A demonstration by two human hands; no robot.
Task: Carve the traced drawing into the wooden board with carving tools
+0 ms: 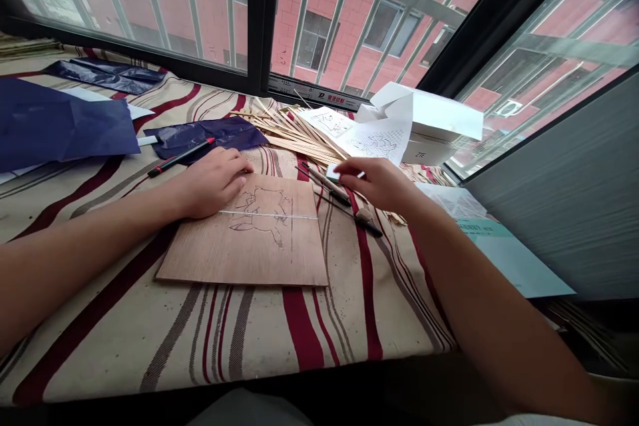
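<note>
My left hand lies on the upper left corner of a thin wooden board, its fingers stretched out. The board carries a dark line drawing of a cartoon figure, and a white thread-like line runs across it. My right hand hovers to the right of the board with thumb and index finger apart. Near its fingertips is a small white block, perhaps an eraser; whether they touch it I cannot tell. Slim carving tools lie below that hand, one with a dark handle.
Thin wooden strips are heaped behind the board, near drawn paper sheets and a white box. Dark blue sheets and a black-and-red pen lie left. A pale green booklet lies right. Windows border the striped cloth.
</note>
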